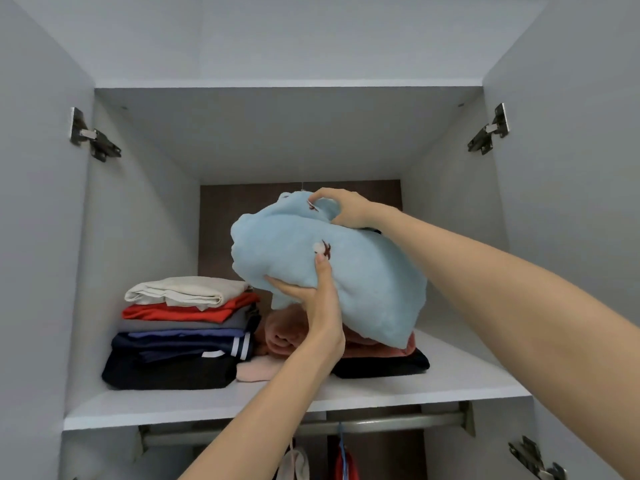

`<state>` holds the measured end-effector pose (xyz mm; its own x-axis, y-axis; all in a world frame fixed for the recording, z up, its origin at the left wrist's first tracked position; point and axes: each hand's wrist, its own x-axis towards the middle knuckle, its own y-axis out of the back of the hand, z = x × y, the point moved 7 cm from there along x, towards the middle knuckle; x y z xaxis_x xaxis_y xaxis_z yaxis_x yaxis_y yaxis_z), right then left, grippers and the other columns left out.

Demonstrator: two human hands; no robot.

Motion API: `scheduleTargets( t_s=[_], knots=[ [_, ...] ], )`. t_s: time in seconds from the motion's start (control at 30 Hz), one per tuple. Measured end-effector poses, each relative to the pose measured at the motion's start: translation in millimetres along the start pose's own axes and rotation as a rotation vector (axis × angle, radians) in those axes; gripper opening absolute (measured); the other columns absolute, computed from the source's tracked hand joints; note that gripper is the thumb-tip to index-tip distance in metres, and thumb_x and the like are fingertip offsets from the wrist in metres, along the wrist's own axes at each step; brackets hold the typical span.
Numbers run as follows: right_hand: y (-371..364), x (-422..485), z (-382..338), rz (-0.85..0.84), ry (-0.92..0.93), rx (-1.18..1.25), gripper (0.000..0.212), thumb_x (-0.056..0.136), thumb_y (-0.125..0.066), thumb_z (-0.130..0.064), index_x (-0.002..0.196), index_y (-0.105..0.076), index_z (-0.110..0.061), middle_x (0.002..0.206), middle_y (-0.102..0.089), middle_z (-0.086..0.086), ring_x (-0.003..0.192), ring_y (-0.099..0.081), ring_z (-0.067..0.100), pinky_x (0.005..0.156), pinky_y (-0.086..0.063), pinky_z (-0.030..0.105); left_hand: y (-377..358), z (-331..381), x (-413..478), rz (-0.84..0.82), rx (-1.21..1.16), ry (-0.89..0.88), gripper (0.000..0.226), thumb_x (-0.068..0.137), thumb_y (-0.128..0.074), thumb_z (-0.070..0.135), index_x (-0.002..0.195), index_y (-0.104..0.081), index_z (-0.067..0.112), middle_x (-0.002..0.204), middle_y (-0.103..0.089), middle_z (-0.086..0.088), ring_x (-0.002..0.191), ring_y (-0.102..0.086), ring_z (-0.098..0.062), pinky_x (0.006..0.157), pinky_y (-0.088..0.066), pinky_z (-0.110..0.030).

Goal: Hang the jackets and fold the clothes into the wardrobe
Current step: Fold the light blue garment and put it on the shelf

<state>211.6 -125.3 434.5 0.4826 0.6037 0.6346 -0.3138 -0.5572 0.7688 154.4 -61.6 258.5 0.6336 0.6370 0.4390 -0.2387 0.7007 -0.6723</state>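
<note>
Mid-frame, blue bundle (332, 268), gripped below by left hand (317, 303) and above by right hand (341, 207), may be toppled off rounded pink pile (287, 332) if released unflattened.

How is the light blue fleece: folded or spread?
Folded: the fleece is a bundle, left hand beneath, right hand gripping its top.
</note>
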Motion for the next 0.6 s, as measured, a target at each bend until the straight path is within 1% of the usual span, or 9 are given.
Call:
scheduleTargets(
  t_s=[0.1,0.17,0.23,0.3,0.33,0.43,0.5,0.53,0.6],
  knots=[
    [-23.3,28.3,15.2,-0.07,0.034,-0.021,0.057,0.084,-0.061,-0.009,0.128,-0.048,-0.042,0.15,-0.036,0.0,0.132,-0.038,0.027,0.106,-0.037,0.051,-4.3,-24.7,23.9,0.046,-0.024,0.046,0.101,0.081,-0.064,0.058,0.142,0.016,0.054,0.108,-0.041,0.016,0.09,-0.054,-0.007,0.086,-0.05,-0.04],
    [-38.4,46.6,25.8,-0.125,0.053,-0.007,0.057,0.085,-0.061,-0.006,0.129,-0.048,-0.04,0.149,-0.036,0.0,0.13,-0.039,0.026,0.105,-0.039,0.049,-7.0,-39.5,38.4,0.08,-0.034,0.043,0.101,0.081,-0.065,0.057,0.142,0.016,0.054,0.102,-0.037,0.017,0.087,-0.052,-0.005,0.079,-0.048,-0.038],
    [-52.4,63.6,35.1,-0.17,0.07,0.0,0.057,0.086,-0.06,-0.004,0.131,-0.048,-0.038,0.148,-0.036,0.0,0.128,-0.041,0.025,0.103,-0.042,0.046,-11.3,-52.2,52.1,0.094,-0.048,0.033,0.103,0.081,-0.066,0.056,0.141,0.017,0.055,0.117,-0.038,0.014,0.097,-0.054,-0.01,0.083,-0.049,-0.04],
    [-68.9,77.5,40.9,-0.222,0.091,-0.01,0.058,0.086,-0.06,-0.005,0.133,-0.048,-0.036,0.146,-0.039,0.0,0.128,-0.043,0.025,0.102,-0.043,0.046,-13.7,-67.0,63.8,0.1,-0.04,0.057,0.103,0.082,-0.066,0.055,0.139,0.02,0.056,0.133,-0.039,0.007,0.111,-0.054,-0.018,0.092,-0.05,-0.045],
    [-79.0,83.3,44.0,-0.247,0.1,-0.014,0.058,0.086,-0.06,-0.005,0.134,-0.048,-0.035,0.145,-0.04,0.001,0.128,-0.042,0.025,0.101,-0.043,0.045,-12.6,-75.6,69.2,0.106,-0.017,0.083,0.102,0.083,-0.065,0.054,0.139,0.021,0.055,0.135,-0.042,0.003,0.113,-0.055,-0.021,0.095,-0.049,-0.048],
    [-116.8,91.5,57.6,-0.314,0.096,-0.045,0.056,0.09,-0.058,-0.008,0.137,-0.047,-0.036,0.147,-0.039,0.001,0.133,-0.038,0.024,0.1,-0.04,0.039,1.2,-94.5,79.3,0.139,0.066,0.177,0.101,0.086,-0.064,0.048,0.143,0.019,0.048,0.123,-0.051,-0.003,0.108,-0.06,-0.026,0.097,-0.049,-0.049],
    [-142.4,91.5,70.7,-0.296,0.066,-0.016,0.048,0.094,-0.054,-0.011,0.136,-0.05,-0.034,0.147,-0.042,-0.001,0.135,-0.038,0.021,0.107,-0.036,0.039,20.0,-92.5,82.3,0.186,0.143,0.195,0.099,0.084,-0.069,0.041,0.146,0.009,0.042,0.118,-0.05,0.0,0.109,-0.057,-0.027,0.096,-0.049,-0.049],
    [-150.0,91.4,77.1,-0.251,0.042,0.02,0.043,0.095,-0.054,-0.014,0.134,-0.053,-0.033,0.144,-0.046,-0.002,0.134,-0.041,0.021,0.108,-0.036,0.039,29.6,-87.0,83.8,0.213,0.218,0.186,0.096,0.082,-0.072,0.037,0.146,0.0,0.038,0.125,-0.046,-0.002,0.112,-0.053,-0.027,0.096,-0.049,-0.049],
    [-149.8,90.1,88.3,-0.127,-0.035,0.059,0.038,0.096,-0.051,-0.017,0.13,-0.055,-0.035,0.136,-0.053,-0.001,0.128,-0.047,0.021,0.101,-0.039,0.037,48.1,-65.1,83.9,0.311,0.474,0.118,0.087,0.076,-0.078,0.033,0.139,-0.018,0.025,0.138,-0.032,-0.01,0.12,-0.042,-0.029,0.102,-0.043,-0.045]
  ],
)
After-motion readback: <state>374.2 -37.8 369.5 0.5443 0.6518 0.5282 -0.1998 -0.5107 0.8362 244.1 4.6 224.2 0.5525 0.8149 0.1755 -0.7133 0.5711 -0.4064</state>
